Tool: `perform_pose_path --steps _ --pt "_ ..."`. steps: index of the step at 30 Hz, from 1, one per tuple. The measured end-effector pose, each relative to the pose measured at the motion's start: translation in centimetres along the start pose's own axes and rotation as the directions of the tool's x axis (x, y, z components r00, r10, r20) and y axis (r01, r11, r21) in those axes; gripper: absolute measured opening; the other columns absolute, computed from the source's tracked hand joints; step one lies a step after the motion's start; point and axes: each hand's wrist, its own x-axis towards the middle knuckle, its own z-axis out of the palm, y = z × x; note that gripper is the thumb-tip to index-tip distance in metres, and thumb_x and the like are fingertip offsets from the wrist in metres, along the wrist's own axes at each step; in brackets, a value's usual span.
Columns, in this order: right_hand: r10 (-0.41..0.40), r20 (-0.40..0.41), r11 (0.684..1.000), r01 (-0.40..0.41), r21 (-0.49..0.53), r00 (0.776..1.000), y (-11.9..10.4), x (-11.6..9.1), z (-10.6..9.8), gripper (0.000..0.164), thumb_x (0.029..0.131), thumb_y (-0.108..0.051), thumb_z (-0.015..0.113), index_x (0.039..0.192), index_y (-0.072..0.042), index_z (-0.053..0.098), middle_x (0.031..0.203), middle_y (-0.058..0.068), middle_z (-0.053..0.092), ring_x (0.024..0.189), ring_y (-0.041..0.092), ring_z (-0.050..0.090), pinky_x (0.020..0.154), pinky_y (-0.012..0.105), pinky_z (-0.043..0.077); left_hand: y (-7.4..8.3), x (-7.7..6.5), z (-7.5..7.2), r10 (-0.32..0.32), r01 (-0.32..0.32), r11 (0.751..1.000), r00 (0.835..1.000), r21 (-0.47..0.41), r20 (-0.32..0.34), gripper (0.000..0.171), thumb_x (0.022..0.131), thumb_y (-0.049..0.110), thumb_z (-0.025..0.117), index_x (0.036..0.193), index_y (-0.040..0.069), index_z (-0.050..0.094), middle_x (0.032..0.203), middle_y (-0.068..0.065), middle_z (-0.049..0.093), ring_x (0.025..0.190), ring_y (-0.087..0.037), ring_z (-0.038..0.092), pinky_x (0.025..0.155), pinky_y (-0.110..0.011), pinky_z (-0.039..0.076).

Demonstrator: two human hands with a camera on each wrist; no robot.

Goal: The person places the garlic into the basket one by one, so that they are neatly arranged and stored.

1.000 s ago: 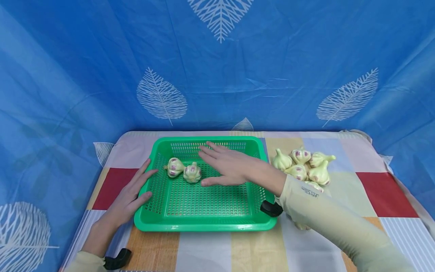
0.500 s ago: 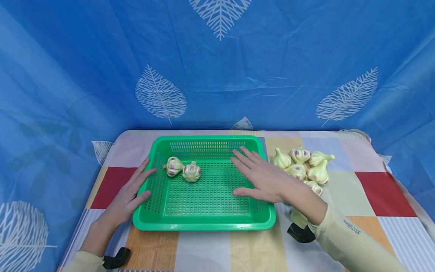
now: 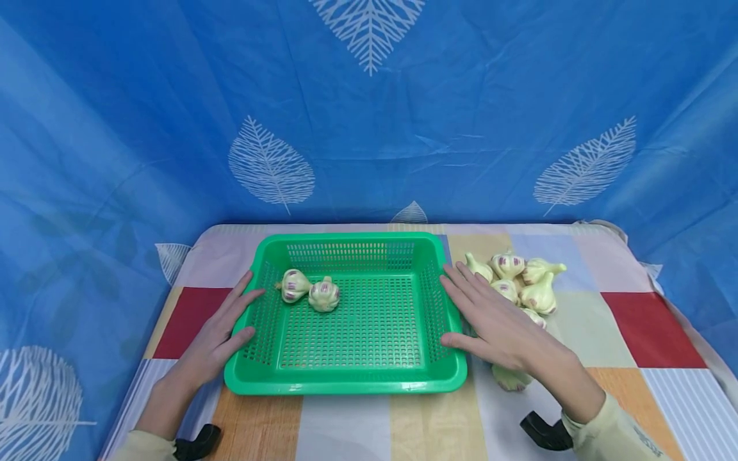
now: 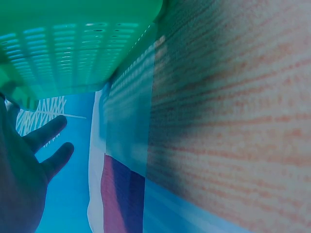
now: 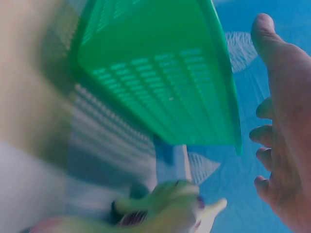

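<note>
A green plastic basket stands on the table, with two garlic bulbs lying side by side in its left part. My left hand rests on the basket's left rim, fingers spread and fairly straight. Over the right rim my right hand hovers with straight fingers and holds nothing; in the right wrist view a gap shows between hand and basket. Beneath and beyond that hand lies a pile of garlic bulbs, partly hidden by it. One more bulb shows below the right palm.
A patchwork-patterned cloth covers the table. Blue curtain with white leaf prints hangs behind and at both sides. Each wrist wears a black camera mount.
My right hand has moved right, from above the middle of the basket to its right rim beside the garlic pile. The left hand and the two bulbs inside stay put.
</note>
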Motion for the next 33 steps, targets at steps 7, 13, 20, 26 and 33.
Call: perform_pose_path --steps 7,13,20,26,33 --pt "0.107 -0.028 0.993 -0.105 0.045 0.994 1.3 -2.7 0.5 0.094 0.095 -0.053 0.062 0.163 -0.010 0.012 0.168 0.010 0.011 0.154 0.032 0.004 0.122 0.042 0.007 0.1 0.0 0.0 -0.001 0.001 1.000 1.000 -0.001 -0.003 0.072 0.090 0.012 0.064 0.156 0.012 0.037 0.168 -0.005 0.013 0.151 -0.017 0.018 0.092 -0.051 0.052" --pt "0.184 -0.032 0.981 -0.181 0.071 0.982 2.2 -4.9 1.0 0.091 0.096 -0.048 0.063 0.161 -0.004 0.017 0.167 0.014 0.016 0.154 0.031 0.005 0.122 0.043 0.005 0.1 0.0 0.0 0.003 -0.003 1.000 1.000 -0.001 0.000 0.072 0.090 0.012 0.065 0.156 0.012 0.037 0.168 -0.005 0.013 0.151 -0.016 0.017 0.095 -0.044 0.050" --pt "0.288 -0.038 0.945 -0.278 0.170 0.957 2.9 -7.5 1.5 0.093 0.094 -0.044 0.068 0.162 -0.008 0.015 0.168 0.012 0.011 0.154 0.030 0.006 0.121 0.045 0.010 -0.1 -0.1 0.1 0.005 -0.005 1.000 1.000 -0.001 -0.001 0.072 0.089 0.011 0.065 0.156 0.011 0.037 0.168 -0.005 0.014 0.151 -0.016 0.017 0.097 -0.036 0.047" --pt "0.366 -0.041 0.900 -0.342 0.269 0.930 3.5 -9.9 1.7 0.097 0.092 -0.041 0.072 0.164 -0.018 0.011 0.168 0.010 0.011 0.153 0.031 0.009 0.113 0.062 0.025 -0.1 0.0 0.1 0.004 -0.004 1.000 1.000 -0.003 -0.002 0.072 0.089 0.012 0.064 0.156 0.012 0.038 0.168 -0.005 0.014 0.151 -0.016 0.017 0.097 -0.037 0.046" --pt "0.366 -0.136 0.891 -0.304 0.337 0.921 4.1 -12.3 3.2 0.094 0.091 -0.025 0.076 0.163 -0.017 0.016 0.166 0.013 0.021 0.152 0.017 0.010 0.103 0.004 0.005 -0.1 -0.1 0.1 0.005 -0.005 1.000 1.000 -0.007 -0.006 0.072 0.089 0.011 0.064 0.156 0.012 0.037 0.168 -0.005 0.014 0.151 -0.014 0.017 0.094 -0.043 0.050"
